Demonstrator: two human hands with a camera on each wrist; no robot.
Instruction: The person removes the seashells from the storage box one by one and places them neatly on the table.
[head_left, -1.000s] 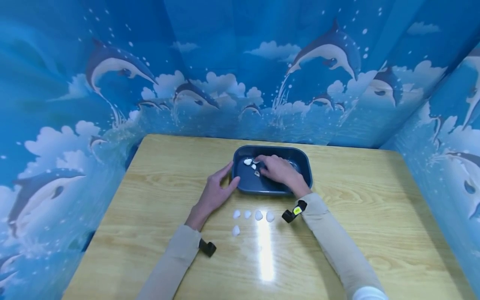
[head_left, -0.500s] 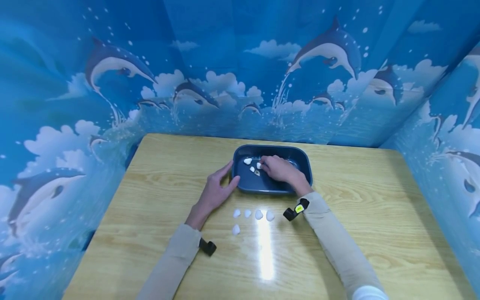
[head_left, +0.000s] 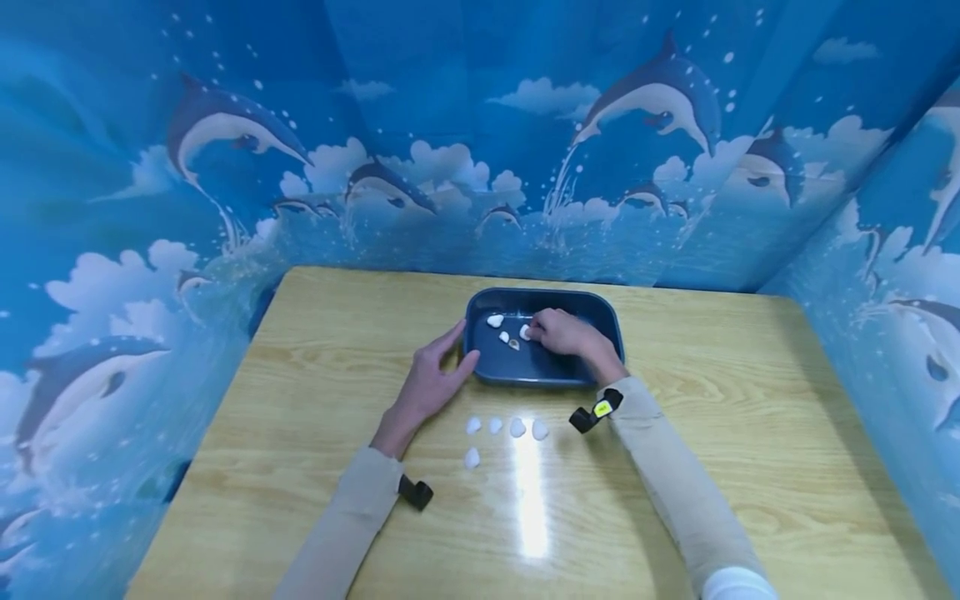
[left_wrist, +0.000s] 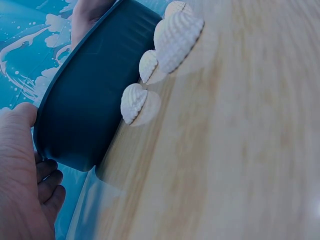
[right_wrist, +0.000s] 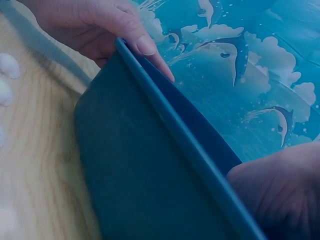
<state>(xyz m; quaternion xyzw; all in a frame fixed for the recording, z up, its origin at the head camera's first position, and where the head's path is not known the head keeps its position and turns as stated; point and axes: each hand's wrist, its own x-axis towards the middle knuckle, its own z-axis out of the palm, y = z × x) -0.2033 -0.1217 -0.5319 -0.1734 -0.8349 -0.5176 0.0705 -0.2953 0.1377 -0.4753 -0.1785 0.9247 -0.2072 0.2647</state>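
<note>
In the head view, a dark blue tray (head_left: 540, 383) stands near the table's back edge. My left hand (head_left: 431, 379) rests against its left end, thumb and fingers spread at the rim. My right hand (head_left: 566, 333) reaches into the tray and pinches a white seashell (head_left: 525, 332) at its fingertips. Left of that hand lie a larger white shell (head_left: 495, 320), a small white shell (head_left: 504, 337) and a brownish shell (head_left: 513, 344). The tray's wall hides the right fingertips in the right wrist view.
In front of the tray, several white shells form a row on the wooden table (head_left: 337, 350), with one shell (head_left: 471, 457) nearer me. Ribbed shells (left_wrist: 134, 103) show close to the tray in the left wrist view. A dolphin-print curtain (head_left: 450, 125) hangs behind the table.
My right hand has drawn back slightly to the right inside the tray, its fingers closing around a white shell that moves with it. The left hand stays at the tray's end.
</note>
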